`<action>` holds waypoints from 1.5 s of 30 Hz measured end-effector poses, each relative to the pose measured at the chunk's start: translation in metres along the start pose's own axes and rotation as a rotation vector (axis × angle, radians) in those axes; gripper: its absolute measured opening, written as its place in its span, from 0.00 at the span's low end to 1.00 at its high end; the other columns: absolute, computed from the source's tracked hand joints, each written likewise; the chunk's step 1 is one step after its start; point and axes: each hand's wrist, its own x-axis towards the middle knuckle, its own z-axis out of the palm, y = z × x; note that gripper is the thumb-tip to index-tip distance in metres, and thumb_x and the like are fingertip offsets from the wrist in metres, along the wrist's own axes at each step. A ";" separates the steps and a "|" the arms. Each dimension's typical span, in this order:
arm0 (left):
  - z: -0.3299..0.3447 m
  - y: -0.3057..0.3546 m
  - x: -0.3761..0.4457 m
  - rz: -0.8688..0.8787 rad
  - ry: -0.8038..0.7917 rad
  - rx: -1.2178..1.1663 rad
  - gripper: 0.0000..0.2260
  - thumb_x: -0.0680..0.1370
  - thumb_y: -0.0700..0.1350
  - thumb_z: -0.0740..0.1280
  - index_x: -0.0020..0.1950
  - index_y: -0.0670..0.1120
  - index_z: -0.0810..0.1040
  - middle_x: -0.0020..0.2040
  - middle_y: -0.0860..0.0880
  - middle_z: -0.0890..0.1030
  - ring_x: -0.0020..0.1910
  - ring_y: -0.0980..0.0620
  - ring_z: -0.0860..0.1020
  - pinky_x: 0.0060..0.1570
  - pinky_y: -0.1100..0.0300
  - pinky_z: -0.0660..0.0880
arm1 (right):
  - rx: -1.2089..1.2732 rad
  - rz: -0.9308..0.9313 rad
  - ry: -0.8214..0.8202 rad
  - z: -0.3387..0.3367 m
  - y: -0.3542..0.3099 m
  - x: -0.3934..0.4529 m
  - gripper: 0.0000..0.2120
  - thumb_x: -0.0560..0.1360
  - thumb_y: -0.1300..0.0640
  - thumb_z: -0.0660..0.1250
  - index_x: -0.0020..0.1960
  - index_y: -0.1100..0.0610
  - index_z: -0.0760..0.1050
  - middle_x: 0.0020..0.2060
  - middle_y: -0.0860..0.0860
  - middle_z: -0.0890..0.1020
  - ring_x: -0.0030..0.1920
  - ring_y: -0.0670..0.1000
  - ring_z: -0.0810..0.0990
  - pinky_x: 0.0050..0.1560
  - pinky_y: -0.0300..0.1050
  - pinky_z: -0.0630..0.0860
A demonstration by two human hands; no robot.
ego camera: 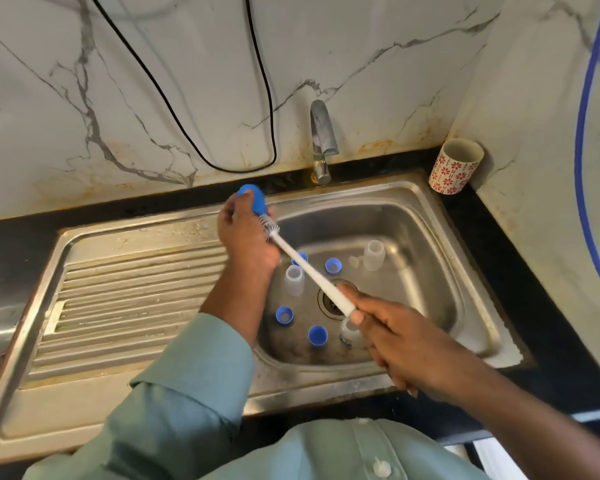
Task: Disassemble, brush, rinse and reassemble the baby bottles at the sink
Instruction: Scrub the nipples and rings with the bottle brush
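Note:
My left hand grips a blue bottle cap above the sink's back left corner. My right hand holds the white handle of a bottle brush, whose bristle end is pushed into the cap. In the steel sink basin stand two clear bottle bodies. A third clear bottle is partly hidden under my right hand. Several blue rings and caps lie around the drain.
A tap rises behind the basin. The ribbed drainboard lies to the left. A red-patterned cup stands on the black counter at the back right corner. A black cable and a blue hose hang on the marble walls.

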 end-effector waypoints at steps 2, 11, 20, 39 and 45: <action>0.000 -0.015 -0.009 0.011 0.006 0.027 0.06 0.78 0.42 0.70 0.53 0.46 0.75 0.52 0.43 0.77 0.39 0.47 0.78 0.35 0.60 0.78 | -0.025 0.002 0.032 0.002 0.001 0.007 0.20 0.83 0.50 0.55 0.64 0.25 0.62 0.28 0.48 0.71 0.25 0.50 0.68 0.26 0.45 0.70; -0.008 -0.008 -0.011 -0.041 0.045 -0.124 0.09 0.81 0.45 0.66 0.61 0.47 0.76 0.61 0.39 0.74 0.43 0.43 0.78 0.38 0.56 0.81 | -0.007 0.058 0.007 -0.011 0.008 -0.027 0.16 0.81 0.47 0.56 0.58 0.23 0.67 0.28 0.52 0.68 0.23 0.48 0.66 0.24 0.42 0.69; -0.011 -0.002 -0.022 0.069 -0.002 -0.073 0.07 0.83 0.44 0.64 0.58 0.50 0.78 0.57 0.44 0.77 0.53 0.44 0.79 0.48 0.53 0.82 | -0.025 -0.094 0.061 0.007 -0.001 -0.006 0.19 0.82 0.50 0.55 0.58 0.23 0.67 0.25 0.44 0.70 0.23 0.43 0.67 0.26 0.37 0.68; 0.012 -0.005 -0.023 -0.072 -0.002 0.103 0.09 0.82 0.47 0.62 0.61 0.47 0.73 0.52 0.44 0.75 0.45 0.50 0.75 0.37 0.60 0.76 | -0.116 -0.140 0.151 0.012 -0.005 0.022 0.23 0.83 0.50 0.55 0.54 0.17 0.62 0.30 0.49 0.71 0.27 0.46 0.68 0.27 0.41 0.69; 0.005 0.005 -0.011 -0.189 -0.004 0.006 0.13 0.80 0.54 0.65 0.57 0.45 0.76 0.46 0.46 0.76 0.41 0.52 0.75 0.36 0.61 0.74 | -0.074 -0.129 0.091 0.010 -0.003 -0.002 0.19 0.82 0.50 0.56 0.53 0.21 0.63 0.28 0.44 0.74 0.27 0.43 0.68 0.30 0.39 0.69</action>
